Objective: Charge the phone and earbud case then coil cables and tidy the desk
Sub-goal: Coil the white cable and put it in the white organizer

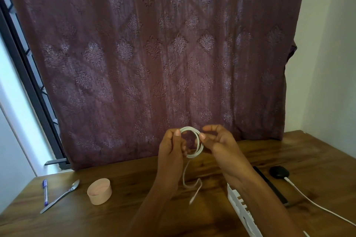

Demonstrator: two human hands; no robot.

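Above the wooden desk (134, 208) I hold a white cable (200, 144) wound into a small round coil. My left hand (170, 148) pinches the coil's left side and my right hand (219, 140) pinches its right side. A loose tail of the cable (189, 184) hangs down to the desk, its plug end lying near the middle. To the right lies a black earbud case (279, 172) with a second white cable (316, 204) plugged into it. A dark phone (269, 184) lies edge-on beside my right forearm, partly hidden.
A round beige box (99, 191), a metal spoon (61, 196) and a purple pen (45, 191) lie at the desk's left. A white slotted organiser (240, 209) sits under my right forearm. A dark patterned curtain (154, 54) hangs behind the desk.
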